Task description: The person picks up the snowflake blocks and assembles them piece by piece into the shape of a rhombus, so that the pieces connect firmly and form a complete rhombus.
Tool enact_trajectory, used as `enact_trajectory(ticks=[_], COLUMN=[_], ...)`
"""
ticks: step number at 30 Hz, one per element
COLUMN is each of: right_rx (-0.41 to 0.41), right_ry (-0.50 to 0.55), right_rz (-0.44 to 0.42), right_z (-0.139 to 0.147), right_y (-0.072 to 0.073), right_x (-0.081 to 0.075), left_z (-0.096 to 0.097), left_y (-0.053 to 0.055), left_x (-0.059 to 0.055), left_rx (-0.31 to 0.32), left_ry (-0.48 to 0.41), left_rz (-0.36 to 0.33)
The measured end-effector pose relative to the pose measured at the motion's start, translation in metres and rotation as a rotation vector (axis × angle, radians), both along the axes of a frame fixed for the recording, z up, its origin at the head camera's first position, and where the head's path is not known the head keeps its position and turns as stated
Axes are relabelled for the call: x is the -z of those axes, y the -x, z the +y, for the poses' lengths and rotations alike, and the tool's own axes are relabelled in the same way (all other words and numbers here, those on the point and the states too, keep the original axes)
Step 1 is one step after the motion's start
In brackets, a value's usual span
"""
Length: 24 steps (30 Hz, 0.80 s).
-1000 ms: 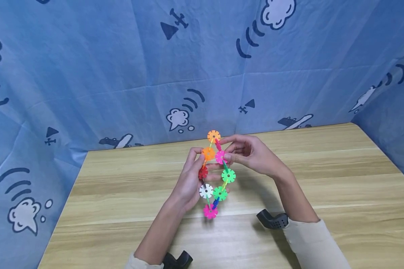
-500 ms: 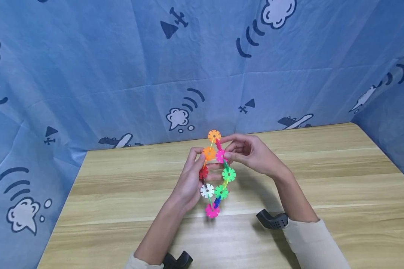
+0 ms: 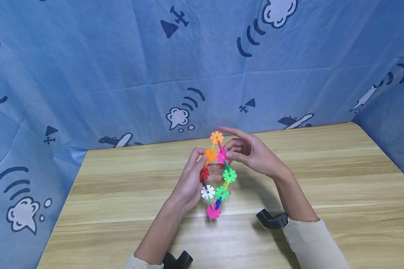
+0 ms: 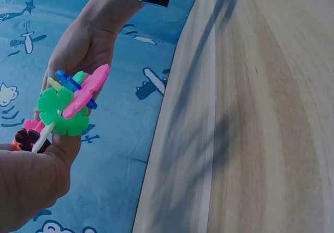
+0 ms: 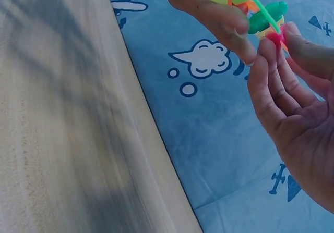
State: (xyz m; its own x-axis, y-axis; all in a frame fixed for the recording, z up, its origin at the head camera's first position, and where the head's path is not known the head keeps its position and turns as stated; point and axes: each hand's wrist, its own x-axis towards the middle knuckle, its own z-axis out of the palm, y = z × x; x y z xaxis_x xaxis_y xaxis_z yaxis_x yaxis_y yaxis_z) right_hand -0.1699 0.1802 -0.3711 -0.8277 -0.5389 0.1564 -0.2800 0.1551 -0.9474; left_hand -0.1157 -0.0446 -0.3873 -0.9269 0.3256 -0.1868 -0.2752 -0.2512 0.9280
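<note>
In the head view, a closed loop of interlocking plastic snowflake discs is held up above the table. An orange disc (image 3: 217, 138) tops it, and a pink disc (image 3: 213, 212) hangs at the bottom. My left hand (image 3: 186, 186) grips the loop's left side, thumb on a second orange disc (image 3: 211, 154), with some fingers stretched behind the loop. Thumb and fingers of my right hand (image 3: 252, 155) pinch another pink disc (image 3: 222, 157); its index finger extends up beside the top disc. A green disc (image 4: 62, 112) faces the left wrist camera. The right wrist view shows the pinch near a green piece (image 5: 268, 17).
The wooden table (image 3: 121, 194) spreads beneath both hands. Behind it hangs a blue patterned cloth (image 3: 202, 56), which also covers the sides. A black wrist device (image 3: 272, 219) sits at the right sleeve, and another black device (image 3: 177, 260) at the left one.
The right index finger has straightened and risen from the crimson piece below the top disc. The loop has shifted slightly to the right. Both hands keep their hold.
</note>
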Motion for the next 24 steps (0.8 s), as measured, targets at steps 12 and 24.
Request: enact_trajectory(ticks=[12, 24], right_rx=[-0.025, 0.056], right_ry=[-0.058, -0.117], right_rz=[0.026, 0.053], right_z=[0.0019, -0.0041], right_y=[-0.0013, -0.0014], right_x=[-0.0012, -0.0012], left_z=[0.0017, 0.0046], left_y=[-0.0005, -0.0004], left_x=[0.0009, 0.0021], left_rx=[0.028, -0.017], left_ry=[0.029, 0.042], left_rz=[0.023, 0.035])
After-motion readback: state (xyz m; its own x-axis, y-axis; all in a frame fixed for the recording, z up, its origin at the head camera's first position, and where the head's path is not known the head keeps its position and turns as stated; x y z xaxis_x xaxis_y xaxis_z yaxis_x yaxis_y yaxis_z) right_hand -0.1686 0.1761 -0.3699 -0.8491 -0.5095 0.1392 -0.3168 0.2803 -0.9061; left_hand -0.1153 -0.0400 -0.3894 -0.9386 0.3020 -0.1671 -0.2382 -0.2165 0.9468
